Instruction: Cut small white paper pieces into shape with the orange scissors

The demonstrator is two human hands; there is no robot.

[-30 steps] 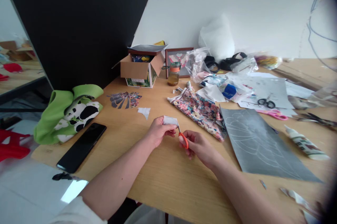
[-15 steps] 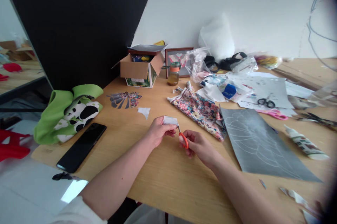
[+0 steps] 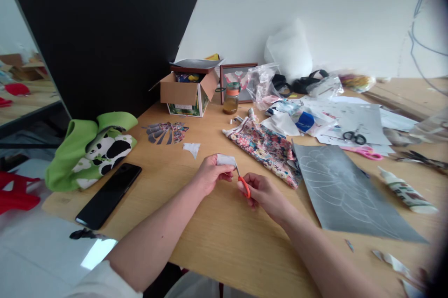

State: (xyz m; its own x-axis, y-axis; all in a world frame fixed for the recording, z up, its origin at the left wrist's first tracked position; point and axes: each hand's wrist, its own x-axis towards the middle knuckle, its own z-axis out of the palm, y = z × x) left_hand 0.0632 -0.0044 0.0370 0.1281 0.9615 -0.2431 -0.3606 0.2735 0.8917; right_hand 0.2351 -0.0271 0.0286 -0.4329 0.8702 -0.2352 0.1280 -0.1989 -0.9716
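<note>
Between the thumb and fingers of my left hand (image 3: 210, 174) is a small pale grey-white piece (image 3: 226, 160), paper or fabric; I cannot tell which. My right hand (image 3: 261, 191) grips orange-handled scissors (image 3: 244, 186), fingers in the loops. The blades meet the right edge of the pale piece, just above the table. Beyond my left hand a similar pale scrap (image 3: 191, 149) lies flat. Farther left are cut grey and floral pieces (image 3: 165, 132) laid out in a fan. A folded floral cloth (image 3: 262, 148) rests behind my right hand.
At right lie a grey sheet with white petal lines (image 3: 343, 190), a glue bottle (image 3: 408, 191), pink scissors (image 3: 366, 152) and black scissors (image 3: 354, 137). A phone (image 3: 109, 196) and green panda bag (image 3: 93, 153) occupy the left. Behind stand a carton (image 3: 182, 95) and a jar (image 3: 231, 98).
Almost nothing differs. Both hands, the pale piece and the scissors hold nearly the same position; the whole view has shifted very slightly.
</note>
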